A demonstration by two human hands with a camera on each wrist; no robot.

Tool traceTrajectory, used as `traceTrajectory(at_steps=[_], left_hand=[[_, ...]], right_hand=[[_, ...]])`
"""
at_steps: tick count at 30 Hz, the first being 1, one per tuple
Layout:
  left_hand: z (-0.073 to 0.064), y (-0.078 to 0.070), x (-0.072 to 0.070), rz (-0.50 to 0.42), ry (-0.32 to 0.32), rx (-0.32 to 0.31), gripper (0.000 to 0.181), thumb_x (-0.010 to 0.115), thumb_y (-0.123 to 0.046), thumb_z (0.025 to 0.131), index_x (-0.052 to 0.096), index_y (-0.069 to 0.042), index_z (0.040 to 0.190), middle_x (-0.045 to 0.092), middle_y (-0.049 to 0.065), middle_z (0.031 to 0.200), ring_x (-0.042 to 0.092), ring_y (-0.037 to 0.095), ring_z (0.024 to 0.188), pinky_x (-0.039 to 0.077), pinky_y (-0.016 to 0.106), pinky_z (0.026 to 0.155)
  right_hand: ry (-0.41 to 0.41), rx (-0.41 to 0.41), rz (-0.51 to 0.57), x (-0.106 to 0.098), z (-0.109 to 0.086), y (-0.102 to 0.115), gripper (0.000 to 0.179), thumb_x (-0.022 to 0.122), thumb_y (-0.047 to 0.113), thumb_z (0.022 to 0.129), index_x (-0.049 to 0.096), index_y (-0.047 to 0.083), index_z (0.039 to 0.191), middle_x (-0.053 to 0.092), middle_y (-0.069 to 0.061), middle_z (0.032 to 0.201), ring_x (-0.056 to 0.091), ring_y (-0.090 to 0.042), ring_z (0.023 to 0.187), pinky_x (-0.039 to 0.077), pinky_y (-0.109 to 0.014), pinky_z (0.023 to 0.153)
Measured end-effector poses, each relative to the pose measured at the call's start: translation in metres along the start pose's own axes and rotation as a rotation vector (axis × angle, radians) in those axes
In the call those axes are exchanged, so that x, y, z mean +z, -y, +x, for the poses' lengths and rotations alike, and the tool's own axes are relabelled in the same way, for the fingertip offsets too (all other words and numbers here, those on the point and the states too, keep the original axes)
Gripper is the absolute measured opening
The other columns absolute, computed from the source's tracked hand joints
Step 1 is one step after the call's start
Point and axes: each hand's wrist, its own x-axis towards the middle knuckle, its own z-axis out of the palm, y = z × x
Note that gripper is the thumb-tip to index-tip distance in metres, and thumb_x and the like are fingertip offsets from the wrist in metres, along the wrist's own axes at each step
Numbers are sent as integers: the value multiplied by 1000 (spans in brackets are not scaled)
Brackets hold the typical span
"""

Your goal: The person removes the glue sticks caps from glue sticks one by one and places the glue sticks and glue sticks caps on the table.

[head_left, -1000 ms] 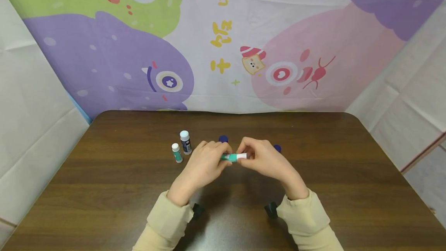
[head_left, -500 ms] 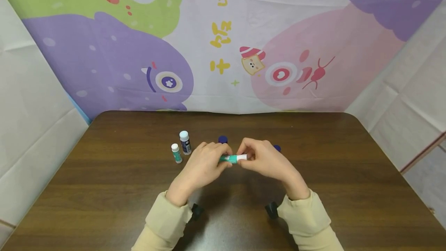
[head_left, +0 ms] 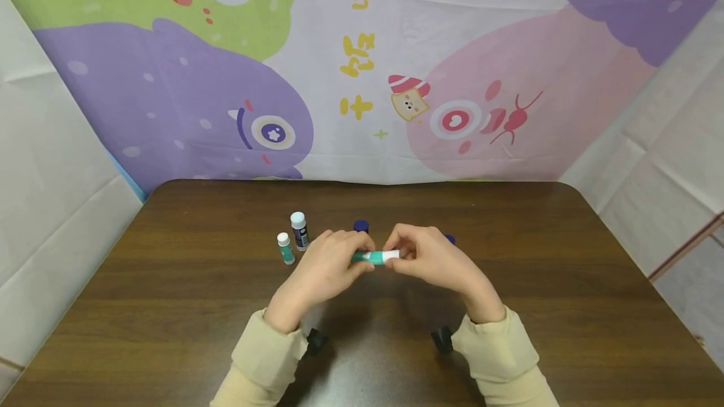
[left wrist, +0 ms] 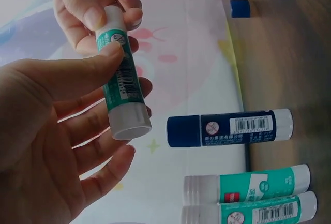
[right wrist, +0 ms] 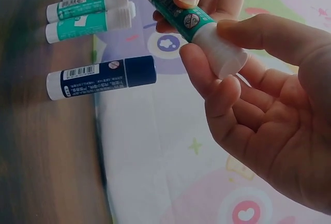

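Observation:
A green-labelled glue stick (head_left: 370, 257) lies sideways between both hands, above the table's middle. My left hand (head_left: 330, 265) grips its body, thumb on the green label (left wrist: 124, 81) in the left wrist view. My right hand (head_left: 432, 260) pinches the white cap (right wrist: 220, 53) on the other end; the cap sits against the body. In the left wrist view, a navy glue stick (left wrist: 235, 127) with a navy cap stands beyond the hands, beside two green glue sticks. The head view has its dark top (head_left: 361, 226) just behind my left hand.
On the brown table (head_left: 170, 281), a small green glue stick (head_left: 286, 250) and a navy-labelled one with a white top (head_left: 300, 231) stand left of my left hand. A dark blue top (head_left: 450, 239) shows behind my right hand. A printed cloth (head_left: 362, 143) hangs behind the table.
My left hand has shifted very slightly left, with a little more of the green body showing. Both hands keep their hold on the glue stick and its cap.

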Motion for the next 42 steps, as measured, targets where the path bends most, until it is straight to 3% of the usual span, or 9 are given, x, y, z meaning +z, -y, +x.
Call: traceTrajectory(at_steps=[3,8,14,20,25,33,37,42], left_hand=[[-1,4,-3,17,-12,-12,19,74,-24,75,61,-20,88,62,-11,77,54,6,69,38,25,65],[-5,15,-11,36,-77,-92,18,75,-20,74,61,-17,86,61,-9,74,54,8,66,40,26,62],[-6,22,-18,-10,-96,-141,16,72,-18,77,62,-16,89,62,-6,77,54,5,64,43,26,59],[-7,25,-22,-28,-116,-219,16,70,-19,78,62,-19,92,63,-10,78,56,5,63,45,30,60],[-9,31,-28,-37,-199,-246,19,69,-21,80,62,-15,96,67,-3,86,60,13,71,47,36,64],[-15,45,-40,-121,-408,-355,34,64,-15,83,56,-7,116,67,9,94,65,23,81,49,40,69],[-17,52,-42,-132,-456,-432,39,62,-15,85,53,-6,122,67,12,97,65,27,83,47,43,71],[-21,63,-43,-144,-493,-499,35,59,-13,86,55,-3,119,66,14,99,64,28,83,46,44,71]], right_hand=[[-31,7,-29,-3,-1,-1,9,66,17,82,60,17,88,64,3,75,53,-10,60,41,-23,50],[-114,51,-87,-12,-5,-4,11,66,12,78,59,18,85,62,7,75,57,-8,68,47,-25,58],[-112,60,-97,-14,-5,-7,10,65,14,80,59,17,87,62,7,77,58,-8,70,48,-26,61],[-149,76,-126,-13,-4,-9,11,67,15,80,59,15,87,62,6,75,57,-8,68,47,-26,61],[-168,93,-146,-13,-2,-12,11,67,19,80,61,15,88,61,5,72,55,-9,65,45,-26,58],[-214,100,-229,-10,3,-19,9,68,17,79,62,14,87,59,5,70,51,-9,62,43,-26,58],[-242,92,-276,-9,5,-22,8,68,14,78,63,14,85,56,4,69,48,-9,60,41,-25,59],[-255,87,-295,-7,6,-26,9,67,12,76,66,11,85,58,1,75,49,-11,64,41,-26,61]])
